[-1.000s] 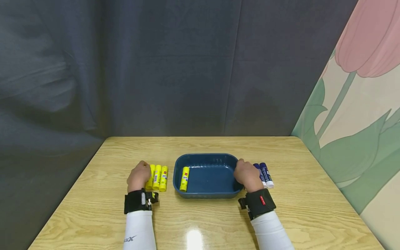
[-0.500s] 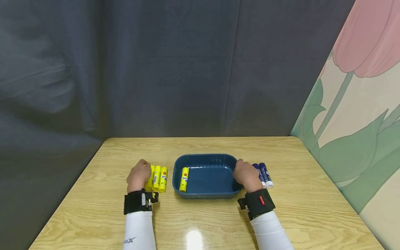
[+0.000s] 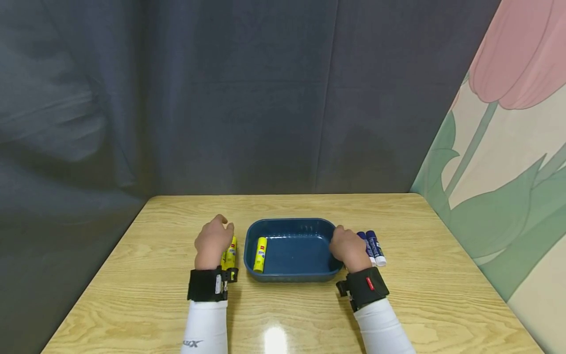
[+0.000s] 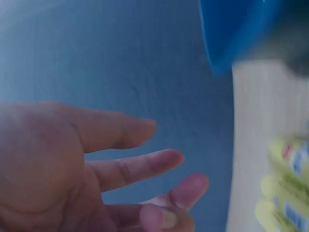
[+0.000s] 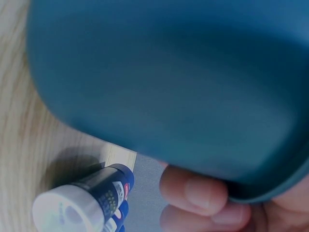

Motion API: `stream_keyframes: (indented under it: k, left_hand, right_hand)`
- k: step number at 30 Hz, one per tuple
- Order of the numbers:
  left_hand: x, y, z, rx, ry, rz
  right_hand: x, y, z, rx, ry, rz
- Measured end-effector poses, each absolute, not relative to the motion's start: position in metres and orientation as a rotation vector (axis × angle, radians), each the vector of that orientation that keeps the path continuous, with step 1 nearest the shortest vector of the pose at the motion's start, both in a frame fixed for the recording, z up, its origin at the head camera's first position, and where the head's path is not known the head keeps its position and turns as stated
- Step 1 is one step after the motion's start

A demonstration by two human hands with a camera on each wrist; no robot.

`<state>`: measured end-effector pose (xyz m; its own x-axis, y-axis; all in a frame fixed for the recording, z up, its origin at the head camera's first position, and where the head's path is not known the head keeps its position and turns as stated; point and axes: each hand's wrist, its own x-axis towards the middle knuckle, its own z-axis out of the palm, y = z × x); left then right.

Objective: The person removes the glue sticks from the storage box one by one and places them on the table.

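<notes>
My left hand (image 3: 213,241) hovers above a row of yellow glue sticks (image 3: 231,253), hiding part of them. Its fingers (image 4: 135,171) are spread and loosely bent around nothing in the left wrist view, where the yellow sticks (image 4: 292,193) lie off to the right. My right hand (image 3: 348,248) grips the right-hand rim of a dark blue plastic tray (image 3: 296,255). The fingertips (image 5: 200,193) curl against the tray wall (image 5: 159,92) in the right wrist view. One yellow glue stick (image 3: 260,254) lies inside the tray at its left end.
Dark blue glue sticks with white ends (image 3: 375,248) lie right of the tray, partly behind my right hand. The wooden table (image 3: 300,319) meets a dark grey curtain (image 3: 239,123) at the back and a flower-painted wall (image 3: 508,196) on the right.
My left hand has lifted from the left side of the yellow row and moved right over it, its fingers loosening. The right hand and tray have stayed in place.
</notes>
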<state>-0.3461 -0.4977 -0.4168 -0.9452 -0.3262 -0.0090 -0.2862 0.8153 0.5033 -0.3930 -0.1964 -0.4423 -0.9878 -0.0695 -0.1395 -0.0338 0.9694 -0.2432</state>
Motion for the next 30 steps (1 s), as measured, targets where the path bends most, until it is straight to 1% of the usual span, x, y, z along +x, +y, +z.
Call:
stream_keyframes:
  k: [5, 12, 25, 30]
  left_hand:
    - [-0.345, -0.467, -0.410, 0.400, -2.903, -0.713]
    - [-0.347, -0.433, -0.418, 0.299, -2.995, -0.703]
    - [-0.347, -0.412, -0.432, 0.241, -3.045, -0.798]
    - [-0.351, -0.404, -0.444, 0.238, -3.031, -0.708]
  right_hand:
    - [-0.392, -0.196, -0.443, -0.075, 2.972, -0.370]
    - [-0.391, -0.197, -0.442, -0.058, 2.976, -0.374]
    - [-0.390, -0.198, -0.438, -0.080, 2.972, -0.379]
    - [-0.389, -0.199, -0.437, -0.077, 2.967, -0.379]
